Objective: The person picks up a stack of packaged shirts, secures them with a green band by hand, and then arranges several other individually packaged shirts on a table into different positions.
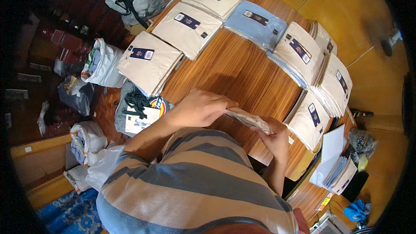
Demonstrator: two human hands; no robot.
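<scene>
Close to my body, over the near part of the wooden table, I hold a beige packet in clear plastic. It is tilted nearly edge-on, so its faces are mostly hidden. My left hand pinches its left end with bent fingers. At the other end, my right hand grips it between thumb and fingers. Around the table's edges lie stacks of folded, plastic-wrapped garments with dark tags: a beige stack is nearest my left hand, and another beige stack lies beside my right.
A blue wrapped stack sits at the far side between beige ones. White plastic bags crowd the floor at left. Below my left forearm is a grey bag with black straps. More folded garments lie at lower right.
</scene>
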